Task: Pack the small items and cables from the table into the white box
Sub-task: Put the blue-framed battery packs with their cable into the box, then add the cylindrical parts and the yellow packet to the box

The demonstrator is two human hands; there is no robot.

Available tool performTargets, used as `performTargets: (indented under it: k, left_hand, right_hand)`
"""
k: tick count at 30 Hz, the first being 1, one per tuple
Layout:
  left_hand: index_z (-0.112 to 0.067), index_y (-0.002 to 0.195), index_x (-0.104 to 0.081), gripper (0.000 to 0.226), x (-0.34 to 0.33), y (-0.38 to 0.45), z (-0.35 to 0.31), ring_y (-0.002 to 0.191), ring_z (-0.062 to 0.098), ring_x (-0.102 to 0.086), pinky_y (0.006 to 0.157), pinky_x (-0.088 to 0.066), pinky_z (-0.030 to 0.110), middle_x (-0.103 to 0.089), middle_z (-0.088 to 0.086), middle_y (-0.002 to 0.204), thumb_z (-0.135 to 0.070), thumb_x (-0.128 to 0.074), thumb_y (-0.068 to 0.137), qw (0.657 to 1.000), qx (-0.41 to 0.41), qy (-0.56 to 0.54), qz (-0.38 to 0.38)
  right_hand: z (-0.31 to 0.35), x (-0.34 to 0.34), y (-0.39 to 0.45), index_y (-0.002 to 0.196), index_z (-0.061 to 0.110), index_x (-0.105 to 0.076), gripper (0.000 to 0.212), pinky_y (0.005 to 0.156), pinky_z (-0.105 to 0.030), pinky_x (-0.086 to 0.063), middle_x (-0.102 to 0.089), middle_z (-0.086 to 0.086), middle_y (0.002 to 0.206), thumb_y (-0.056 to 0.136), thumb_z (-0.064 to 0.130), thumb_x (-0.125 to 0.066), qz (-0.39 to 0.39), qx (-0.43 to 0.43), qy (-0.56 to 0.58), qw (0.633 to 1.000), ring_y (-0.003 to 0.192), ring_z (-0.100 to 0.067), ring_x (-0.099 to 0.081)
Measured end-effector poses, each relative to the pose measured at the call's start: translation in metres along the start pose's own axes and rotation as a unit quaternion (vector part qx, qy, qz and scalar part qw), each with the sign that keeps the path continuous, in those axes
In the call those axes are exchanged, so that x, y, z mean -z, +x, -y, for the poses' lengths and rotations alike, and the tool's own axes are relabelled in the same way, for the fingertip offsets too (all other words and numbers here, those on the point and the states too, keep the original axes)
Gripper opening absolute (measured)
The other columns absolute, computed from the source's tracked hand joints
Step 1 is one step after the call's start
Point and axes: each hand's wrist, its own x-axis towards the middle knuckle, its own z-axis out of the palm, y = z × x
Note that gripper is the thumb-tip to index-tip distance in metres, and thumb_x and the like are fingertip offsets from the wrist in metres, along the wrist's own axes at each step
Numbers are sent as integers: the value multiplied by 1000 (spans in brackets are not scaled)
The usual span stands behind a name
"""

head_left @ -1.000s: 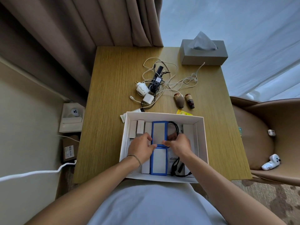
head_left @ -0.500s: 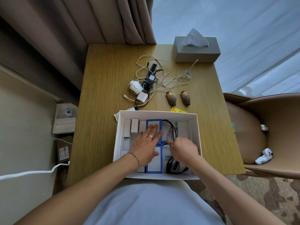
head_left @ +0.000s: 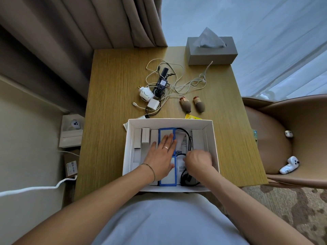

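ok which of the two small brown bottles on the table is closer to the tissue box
The right-hand small brown bottle; it lies nearer the grey tissue box than its twin to the left.

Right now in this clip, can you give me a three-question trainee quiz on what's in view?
1. True or false: the left hand lies flat, fingers straight, on the blue-framed items in the white box.
2. How many small brown bottles lie on the table?
3. The tissue box stands at which table corner: A far right, B near left, C far left?

Key: 1 true; 2 two; 3 A.
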Motion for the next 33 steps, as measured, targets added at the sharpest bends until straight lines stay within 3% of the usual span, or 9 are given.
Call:
performTargets:
  k: [2, 5, 8, 10, 12, 14, 19, 24, 33]
  left_hand:
    - [-15, 157, 11, 91, -1, -1, 1, 153, 27, 8, 121, -17, 51, 20, 9, 165, -50, -48, 97, 1000, 3, -17, -2]
    - [-19, 158, 5, 84, 4, -3, 2, 154, 25, 6, 123, -14, 49, 15, 7, 166, -46, -47, 99, 999, 5, -50, -8]
    - [-21, 157, -18, 69, 19, -5, 3, 153, 24, -11, 123, -17, 42, -13, 8, 166, -42, -47, 99, 993, 6, -107, -55]
    - [-21, 152, -35, 59, 33, -8, 3, 146, 21, -28, 120, -26, 36, -36, 6, 158, -37, -51, 98, 982, 4, -152, -110]
    - [-21, 145, -47, 50, 51, -10, 4, 136, 17, -43, 113, -35, 32, -52, 2, 145, -31, -55, 96, 969, -4, -183, -168]
    - [-20, 136, -57, 43, 71, -7, 5, 124, 17, -53, 105, -44, 33, -61, 0, 131, -24, -57, 93, 953, -14, -205, -223]
    - [-21, 125, -63, 36, 115, 18, 10, 109, 18, -58, 92, -52, 37, -65, -2, 118, -17, -57, 91, 932, 1, -241, -270]
    - [-18, 131, -60, 41, 140, 60, 16, 110, 22, -58, 95, -49, 38, -64, 2, 122, -20, -56, 90, 953, 17, -205, -222]
    - [-23, 132, -59, 41, 146, 124, 17, 113, 24, -61, 95, -51, 39, -66, 5, 124, -23, -55, 91, 953, 123, -269, -61]
  right_hand:
    - [4, 0, 0, 107, 17, -68, 19, 52, -32, -37, -44, -2, 66, 101, 31, -57, -15, 8, -20, 1000, 68, -18, -56]
    - [0, -2, -1, 111, 16, -64, 28, 57, -32, -39, -44, -1, 69, 103, 40, -51, -35, 18, 0, 999, 69, -18, -53]
    - [-10, 6, -7, 98, 18, -64, 33, 53, -30, -38, -47, 1, 67, 103, 46, -47, -44, 2, 85, 995, 66, -20, -54]
    - [-18, 17, -17, 79, 20, -57, 38, 49, -28, -34, -44, 2, 60, 103, 47, -45, -102, 0, 129, 986, 61, -21, -53]
    - [-29, 31, -25, 70, 22, -52, 41, 48, -28, -32, -48, 3, 60, 102, 47, -45, -179, 19, 172, 968, 59, -22, -53]
    - [-42, 49, -26, 71, 21, -58, 39, 50, -29, -35, -59, 2, 64, 100, 45, -47, -244, 33, 223, 943, 60, -23, -58]
    - [-79, 96, 4, 87, 25, -70, 18, 51, -30, -35, -70, 1, 72, 93, 35, -56, -324, -12, 367, 872, 62, -25, -58]
    - [-106, 109, 56, 107, 26, -68, 21, 57, -30, -35, -74, -2, 90, 91, 34, -57, -290, -22, 417, 861, 86, -31, -67]
    - [-126, 97, 147, 125, 22, -60, 33, 67, -34, -44, -71, -9, 112, 92, 27, -54, -225, -31, 318, 920, 99, -32, -66]
